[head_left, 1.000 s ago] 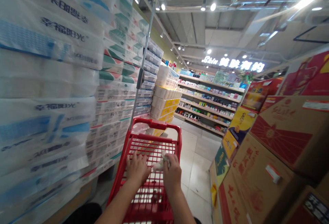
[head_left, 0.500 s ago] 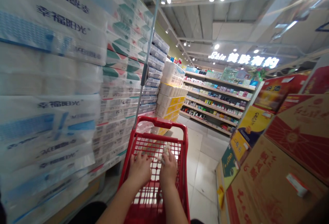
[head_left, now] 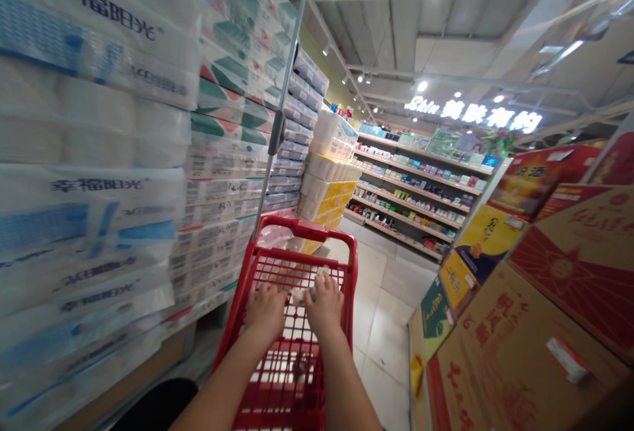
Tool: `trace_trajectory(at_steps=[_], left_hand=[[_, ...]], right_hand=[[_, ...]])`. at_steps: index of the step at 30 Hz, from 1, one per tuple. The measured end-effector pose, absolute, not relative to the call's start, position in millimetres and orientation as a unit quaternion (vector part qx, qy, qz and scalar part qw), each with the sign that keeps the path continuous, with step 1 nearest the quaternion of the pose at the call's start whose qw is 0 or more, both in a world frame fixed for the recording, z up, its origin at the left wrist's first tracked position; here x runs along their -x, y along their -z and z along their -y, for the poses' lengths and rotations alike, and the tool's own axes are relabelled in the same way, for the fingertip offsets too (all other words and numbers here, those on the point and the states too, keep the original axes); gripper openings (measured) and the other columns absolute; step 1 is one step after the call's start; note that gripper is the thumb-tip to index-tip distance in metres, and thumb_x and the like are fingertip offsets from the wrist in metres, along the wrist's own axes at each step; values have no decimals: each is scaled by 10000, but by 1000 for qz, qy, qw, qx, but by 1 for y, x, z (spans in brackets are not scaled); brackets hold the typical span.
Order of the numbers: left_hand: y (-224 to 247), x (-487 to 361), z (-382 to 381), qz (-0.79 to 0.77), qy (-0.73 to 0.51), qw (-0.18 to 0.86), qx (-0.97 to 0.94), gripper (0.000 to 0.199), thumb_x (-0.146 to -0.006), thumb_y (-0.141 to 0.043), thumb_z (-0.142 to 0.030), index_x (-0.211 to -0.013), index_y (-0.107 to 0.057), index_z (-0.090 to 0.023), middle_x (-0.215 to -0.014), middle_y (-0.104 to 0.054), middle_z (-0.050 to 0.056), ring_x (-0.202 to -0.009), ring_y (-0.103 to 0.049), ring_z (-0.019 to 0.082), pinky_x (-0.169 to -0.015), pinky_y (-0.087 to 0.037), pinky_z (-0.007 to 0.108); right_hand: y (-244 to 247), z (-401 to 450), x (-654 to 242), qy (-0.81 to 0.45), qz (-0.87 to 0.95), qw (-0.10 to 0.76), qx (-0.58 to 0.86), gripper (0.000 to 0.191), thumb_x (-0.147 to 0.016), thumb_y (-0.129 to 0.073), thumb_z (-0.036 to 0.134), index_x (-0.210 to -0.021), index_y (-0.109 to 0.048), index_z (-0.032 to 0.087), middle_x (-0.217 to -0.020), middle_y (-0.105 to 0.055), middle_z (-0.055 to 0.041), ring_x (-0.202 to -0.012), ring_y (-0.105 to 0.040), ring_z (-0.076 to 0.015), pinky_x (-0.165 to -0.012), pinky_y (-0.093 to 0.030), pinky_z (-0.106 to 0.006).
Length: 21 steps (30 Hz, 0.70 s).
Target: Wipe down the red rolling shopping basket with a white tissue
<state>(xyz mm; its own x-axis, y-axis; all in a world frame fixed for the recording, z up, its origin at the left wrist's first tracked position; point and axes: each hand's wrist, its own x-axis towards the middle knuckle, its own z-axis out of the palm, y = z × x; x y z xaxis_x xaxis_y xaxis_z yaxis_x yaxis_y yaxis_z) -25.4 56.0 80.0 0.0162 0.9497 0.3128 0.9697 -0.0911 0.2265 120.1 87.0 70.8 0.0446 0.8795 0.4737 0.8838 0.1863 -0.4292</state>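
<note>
My left hand (head_left: pixel 266 312) and my right hand (head_left: pixel 324 305) rest side by side on the mesh of a red plastic shopping cart (head_left: pixel 297 230). The left hand's fingers lie over the grid. A crumpled white tissue (head_left: pixel 310 292) pokes out between the hands, pinched in the right hand's fingers. A thin metal pole (head_left: pixel 284 101) rises from the cart's far left corner. Bagged goods (head_left: pixel 280 238) lie inside the cart's far end, partly hidden by the rim.
Tall stacks of wrapped toilet paper (head_left: pixel 99 154) line the left side, close to the cart. Printed cardboard cartons (head_left: pixel 525 345) wall the right side. A tiled floor aisle (head_left: pixel 381 345) runs ahead to lit product shelves (head_left: pixel 411 193).
The view has turned left and come forward along the aisle, with the cart. My hands sit closer together, and the tissue is now tucked lower between them.
</note>
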Motion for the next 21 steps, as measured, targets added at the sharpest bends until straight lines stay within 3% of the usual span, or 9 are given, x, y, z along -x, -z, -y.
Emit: trace_trajectory(at_steps=[2, 5, 8, 11, 14, 17, 21], left_hand=[[-84, 24, -56, 677, 181, 30, 712, 386, -817, -389, -108, -987, -705, -251, -1119, -657, 84, -1164, -508, 262, -1054, -304, 497], [-87, 23, -59, 690, 164, 48, 704, 454, -823, -391, -100, -1166, -635, -269, -1304, -574, 101, -1264, -455, 280, -1074, -276, 544], [-86, 24, -66, 702, 152, 67, 692, 660, -747, -518, -95, -1360, -484, -340, -1544, -329, 82, -1422, -236, 357, -1100, -142, 653], [-80, 26, -71, 732, 148, 46, 663, 844, -677, -636, -158, -1448, -358, -359, -1609, -159, 91, -1433, -74, 482, -1042, -74, 760], [-75, 27, -71, 753, 132, 13, 644, 818, -680, -645, -196, -1445, -383, -320, -1602, -176, 121, -1401, -79, 549, -994, -80, 808], [-70, 28, -70, 748, 131, 9, 650, 782, -688, -607, -167, -1431, -409, -308, -1604, -177, 102, -1423, -31, 515, -994, -83, 812], [-59, 31, -75, 739, 148, 28, 657, 812, -681, -577, -161, -1454, -364, -288, -1613, -138, 77, -1460, 67, 413, -1015, -74, 800]], right_hand=[[-63, -90, -120, 16, 698, 331, 635, 401, -840, -583, 286, -1240, -610, 276, -1454, -461, -87, -1349, -385, -306, -1057, -324, -537], [-50, -90, -119, 30, 699, 375, 608, 368, -847, -571, 247, -1211, -630, 251, -1439, -476, -95, -1321, -430, -273, -1048, -367, -459], [-43, -89, -119, 25, 702, 419, 576, 410, -838, -574, 209, -1246, -612, 225, -1411, -503, -108, -1298, -455, -267, -1052, -381, -426], [-41, -89, -121, -4, 686, 466, 559, 573, -837, -571, 200, -1400, -469, 190, -1352, -551, -130, -1250, -502, -260, -1039, -407, -407], [-39, -93, -126, -30, 662, 510, 548, 633, -864, -492, 165, -1477, -338, 139, -1332, -562, -149, -1225, -526, -237, -1024, -432, -381], [-37, -95, -126, -10, 649, 522, 553, 548, -907, -424, 185, -1450, -384, 117, -1427, -470, -164, -1316, -444, -237, -1074, -392, -400], [-34, -96, -119, 41, 686, 455, 567, 490, -904, -513, 278, -1376, -505, 143, -1463, -434, -155, -1382, -353, -288, -1111, -338, -468]])
